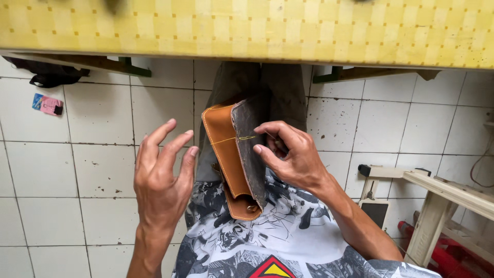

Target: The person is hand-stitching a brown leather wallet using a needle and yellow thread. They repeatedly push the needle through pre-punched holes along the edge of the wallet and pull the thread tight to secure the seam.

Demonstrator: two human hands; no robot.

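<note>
Two hands flank a tan leather pouch (226, 154) that stands on edge over my lap, below the edge of the yellow checked tabletop (247, 31). My right hand (288, 154) is pinched shut at the pouch's dark grey inner face, thumb and forefinger pressed together on something thin; I judge it to be a needle, though it is too small to make out. A yellow thread (234, 139) runs across the tan face and over the edge toward those fingers. My left hand (164, 175) hangs just beside the pouch, fingers spread and curved, holding nothing and not touching the leather. A metal snap (251, 208) shows on the lower flap.

I judge the step in hand to be hand-stitching the seam along the pouch's edge, with a stitch partly drawn. The next move calls for the right hand to pull the thread through evenly while the left closes on the pouch to steady it, since nothing visible grips it now.

Beyond my lap lie white floor tiles (51, 170), a small pink packet (47, 104) at far left, and a pale wooden frame (442, 195) at right.
</note>
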